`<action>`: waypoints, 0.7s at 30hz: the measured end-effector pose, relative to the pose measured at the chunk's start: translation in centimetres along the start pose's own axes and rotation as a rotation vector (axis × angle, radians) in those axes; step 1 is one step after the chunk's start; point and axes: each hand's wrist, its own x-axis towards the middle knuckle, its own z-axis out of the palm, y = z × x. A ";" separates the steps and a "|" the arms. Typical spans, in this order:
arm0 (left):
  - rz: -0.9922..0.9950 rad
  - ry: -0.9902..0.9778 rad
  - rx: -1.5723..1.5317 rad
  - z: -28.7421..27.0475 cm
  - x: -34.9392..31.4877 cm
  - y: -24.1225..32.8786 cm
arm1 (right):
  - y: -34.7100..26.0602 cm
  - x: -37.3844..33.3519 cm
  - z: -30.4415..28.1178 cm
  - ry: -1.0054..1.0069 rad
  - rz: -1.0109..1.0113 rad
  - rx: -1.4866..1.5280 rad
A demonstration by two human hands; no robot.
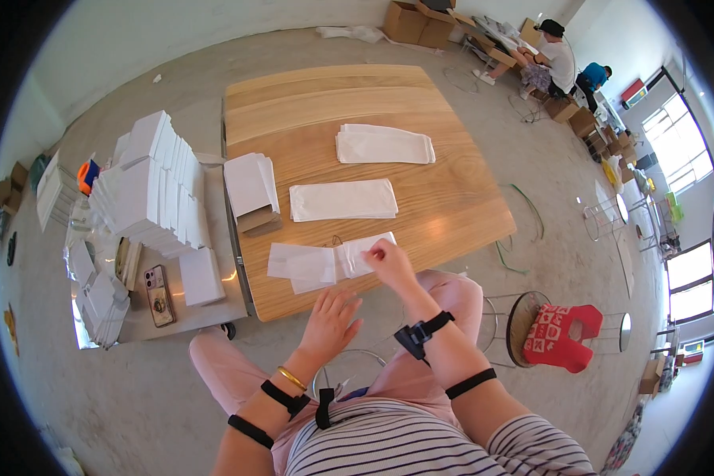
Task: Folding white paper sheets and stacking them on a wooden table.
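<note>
Beyond my right hand (386,266), two stacks (343,201) lie neat, perhaps done; beside it, sleeves (300,262) look unfinished. Its fingers curl together, grip unclear; my left hand (329,321) splays.

Translucent white rectangular sheets (300,262) lie overlapping beyond left fingers (346,308); flat white oblong sleeve (355,258), partly hidden by right fingers (379,252).

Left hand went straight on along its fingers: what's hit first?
Probably the flat, white, partly translucent rectangular sleeves on the brown wooden table. Depth is unclear, so the left hand might pass above them.
</note>
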 end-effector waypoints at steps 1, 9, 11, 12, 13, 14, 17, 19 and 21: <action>-0.027 -0.011 0.005 0.0 0.5 0.1 | 0.8 0.2 -1.1 0.080 0.017 0.044; -0.048 0.024 0.256 2.0 6.9 -0.8 | 6.1 1.2 -6.1 0.256 0.072 0.054; -0.049 -0.022 0.341 2.7 7.4 -1.1 | 6.9 1.2 -6.0 0.262 0.068 0.055; -0.068 -0.064 0.359 3.0 7.5 -1.1 | 7.4 1.2 -5.8 0.250 0.065 0.058; -0.087 -0.106 0.379 3.2 7.5 -1.1 | 7.8 1.2 -5.6 0.238 0.062 0.061; -0.083 -0.115 0.384 3.3 7.2 -1.1 | 7.7 1.2 -5.3 0.240 0.068 0.070; -0.122 -0.131 0.367 3.3 6.4 -1.1 | 7.4 1.1 -4.7 0.222 0.081 0.078; -0.132 -0.099 0.362 3.5 6.1 -1.3 | 7.0 1.0 -4.3 0.185 0.102 0.054; -0.135 -0.100 0.366 3.5 6.2 -1.2 | 6.6 1.0 -4.0 0.176 0.076 0.119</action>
